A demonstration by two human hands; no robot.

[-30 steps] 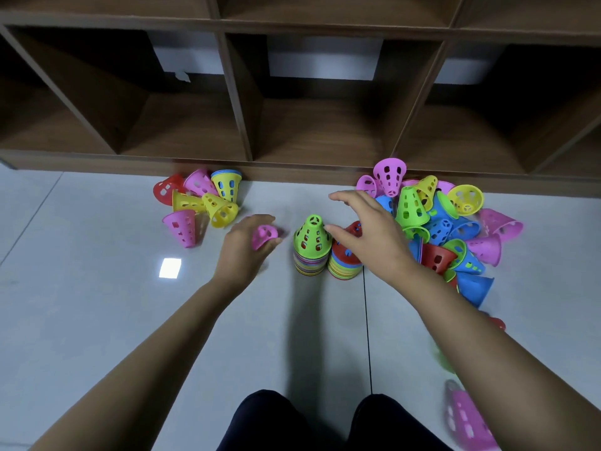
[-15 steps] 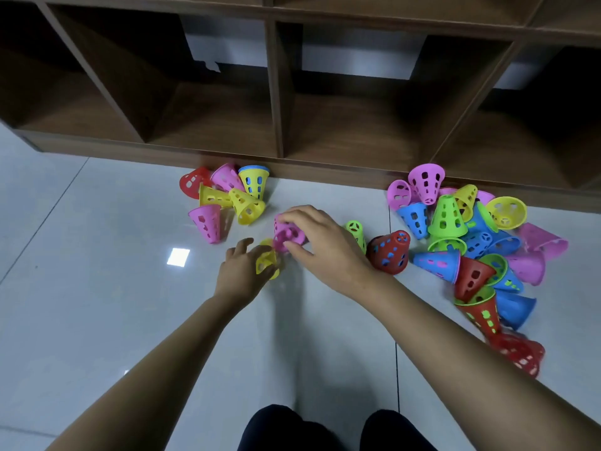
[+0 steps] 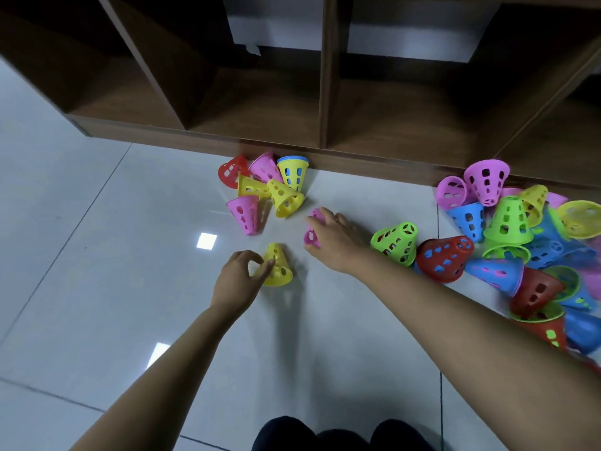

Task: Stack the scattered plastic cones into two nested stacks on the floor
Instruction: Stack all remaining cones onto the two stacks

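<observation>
Head view, looking down at pale tiled floor (image 3: 97,288), brown wooden shelf unit (image 3: 325,92) along the far side

Left hand (image 3: 239,275): thumb and fingertips curled onto a yellow cone (image 3: 278,270), pinching it near the narrow top. The cone sits wide rim down on the floor, slightly tilted, just right of the hand

Right hand (image 3: 336,239): reaches across to the left, fingers curled over a pink cone (image 3: 311,236), clasping it. Most of the cone is hidden under the palm and only pink edges show at the fingertips. Cannot tell whether it rests on the tile or is lifted off it. It is near the yellow cone, not touching it

Small cluster (image 3: 260,187) of loose cones beyond both hands, against the shelf base: red, pink and yellow ones, mostly on their sides, one yellow with a blue rim inside it

Big heap (image 3: 520,239) at the right, also against the shelf base: pink, blue, green, yellow and red cones jumbled, several nested in pairs. At its near-left edge a green cone (image 3: 396,242) lies on its side, just right of the right wrist, touching a red cone (image 3: 445,258) with blue showing through its holes

Dark-clothed knees (image 3: 325,434) at the bottom edge
</observation>
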